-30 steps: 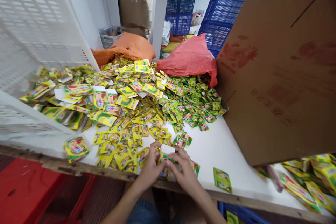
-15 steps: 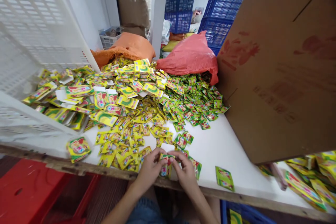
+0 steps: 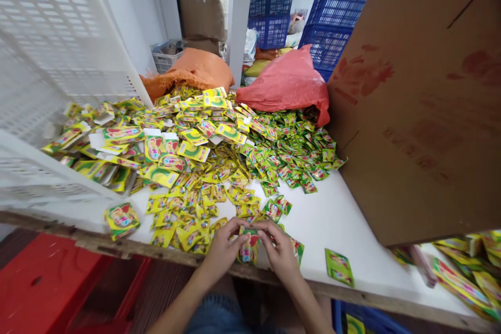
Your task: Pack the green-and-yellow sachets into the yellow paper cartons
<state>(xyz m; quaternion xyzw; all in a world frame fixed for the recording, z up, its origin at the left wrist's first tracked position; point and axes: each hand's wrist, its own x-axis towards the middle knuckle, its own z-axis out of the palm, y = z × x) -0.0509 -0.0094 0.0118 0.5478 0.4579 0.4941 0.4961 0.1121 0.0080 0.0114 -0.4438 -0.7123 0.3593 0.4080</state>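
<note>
My left hand (image 3: 223,249) and my right hand (image 3: 281,251) meet at the near edge of the white table (image 3: 332,219). Together they pinch a small green and yellow packet (image 3: 249,247) held upright between the fingertips. Just beyond the hands lies a wide heap of small yellow and green sachets (image 3: 235,167). Larger yellow packets (image 3: 156,146) lie stacked on the left part of the heap. One single green sachet (image 3: 338,267) rests flat to the right of my right hand.
A big cardboard flap (image 3: 422,104) leans over the table's right side. A white plastic crate (image 3: 50,78) lies tipped at the left. Orange sack (image 3: 195,70) and red bag (image 3: 287,83) sit behind the heap, blue crates (image 3: 332,15) farther back. A red stool (image 3: 43,282) stands below left.
Both hands drew slightly toward the table's near edge and closed together on one packet, now held upright. The heap has not moved.
</note>
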